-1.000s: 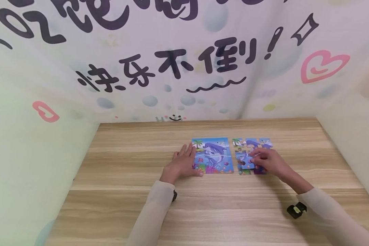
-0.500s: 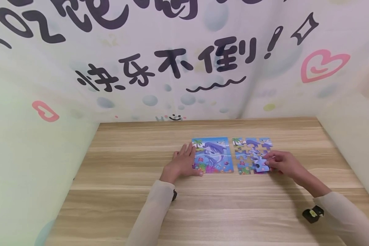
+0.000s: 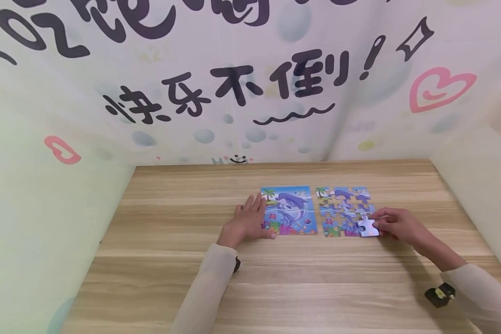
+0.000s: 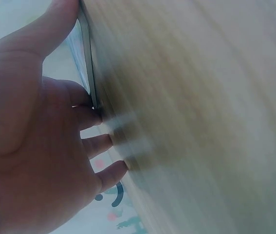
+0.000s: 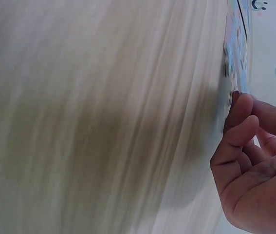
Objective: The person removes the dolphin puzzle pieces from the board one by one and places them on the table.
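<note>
A square dolphin picture board (image 3: 290, 211) lies flat on the table, and my left hand (image 3: 245, 222) rests along its left edge with fingers spread. In the left wrist view the thumb and fingers of that hand (image 4: 35, 126) touch the board's thin edge. To the right, several puzzle pieces (image 3: 342, 211) are laid out in loose rows showing the same dolphin scene. My right hand (image 3: 401, 227) pinches a pale blue puzzle piece (image 3: 368, 228) by its right side, over the lower right corner of these rows. In the right wrist view, thumb and forefinger hide most of that piece.
The wooden table (image 3: 259, 287) reaches back to a printed cloth wall (image 3: 183, 144) with black lettering. Cloth sides stand left and right. A small black wrist camera (image 3: 440, 294) hangs at the right sleeve; another dark device (image 3: 237, 264) shows at the left wrist.
My right hand has moved right and slightly toward me, carrying the pinched puzzle piece from the middle of the rows to their lower right corner. The left hand has stayed in place.
</note>
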The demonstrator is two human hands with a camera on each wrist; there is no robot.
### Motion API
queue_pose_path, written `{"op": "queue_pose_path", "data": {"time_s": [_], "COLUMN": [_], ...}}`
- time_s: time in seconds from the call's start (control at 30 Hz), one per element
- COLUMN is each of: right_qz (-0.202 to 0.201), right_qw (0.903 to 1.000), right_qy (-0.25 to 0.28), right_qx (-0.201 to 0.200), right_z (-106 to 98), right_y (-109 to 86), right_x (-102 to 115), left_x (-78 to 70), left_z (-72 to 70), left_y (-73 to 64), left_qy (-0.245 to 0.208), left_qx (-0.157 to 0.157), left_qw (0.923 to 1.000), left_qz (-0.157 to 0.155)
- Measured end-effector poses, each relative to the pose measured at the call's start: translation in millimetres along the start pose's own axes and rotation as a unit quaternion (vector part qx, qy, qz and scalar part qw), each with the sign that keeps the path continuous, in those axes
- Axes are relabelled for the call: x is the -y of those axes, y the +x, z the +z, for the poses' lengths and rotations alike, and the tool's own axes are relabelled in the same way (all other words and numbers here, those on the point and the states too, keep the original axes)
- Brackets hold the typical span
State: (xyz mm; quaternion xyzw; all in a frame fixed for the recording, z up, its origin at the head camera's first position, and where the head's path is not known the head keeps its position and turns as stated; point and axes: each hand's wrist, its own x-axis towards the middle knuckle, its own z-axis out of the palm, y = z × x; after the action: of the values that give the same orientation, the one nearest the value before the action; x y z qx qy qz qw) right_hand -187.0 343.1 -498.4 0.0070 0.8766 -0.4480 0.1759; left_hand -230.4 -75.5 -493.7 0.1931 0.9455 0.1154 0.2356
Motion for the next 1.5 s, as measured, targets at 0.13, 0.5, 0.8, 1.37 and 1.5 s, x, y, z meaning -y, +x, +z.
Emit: {"op": "queue_pose_path", "data": {"time_s": [0.13, 0.5, 0.8, 1.37, 1.5], "right_qz": [0.009, 0.033, -0.020, -0.053, -0.054], "right_qw": [0.9999, 0.9992, 0.9913, 0.9696, 0.9710], "right_qy": [-0.009, -0.024, -0.123, -0.222, -0.212], "right_qx": [0.002, -0.003, -0.042, -0.089, -0.095], "right_z": [-3.9, -9.9, -3.4, 5.0, 5.2], "right_y": [-1.0, -3.6, -1.1, -4.7, -6.8], "right_x": [-3.0, -8.0, -10.4, -9.1, -4.7], "left_x": [-0.1, -0.8, -0.3, -1.6, -1.9], "left_z": [0.1, 0.2, -0.5, 1.0, 0.3], "left_y": [-0.1, -1.1, -2.3, 0.4, -1.0], "left_qy": [-0.003, -0.001, -0.006, 0.001, 0.002], "left_qx": [0.000, 0.004, 0.004, 0.005, 0.007], "left_qw": [1.0000, 1.0000, 1.0000, 1.0000, 1.0000], "left_qz": [-0.001, 0.002, 0.000, 0.005, 0.002]}}
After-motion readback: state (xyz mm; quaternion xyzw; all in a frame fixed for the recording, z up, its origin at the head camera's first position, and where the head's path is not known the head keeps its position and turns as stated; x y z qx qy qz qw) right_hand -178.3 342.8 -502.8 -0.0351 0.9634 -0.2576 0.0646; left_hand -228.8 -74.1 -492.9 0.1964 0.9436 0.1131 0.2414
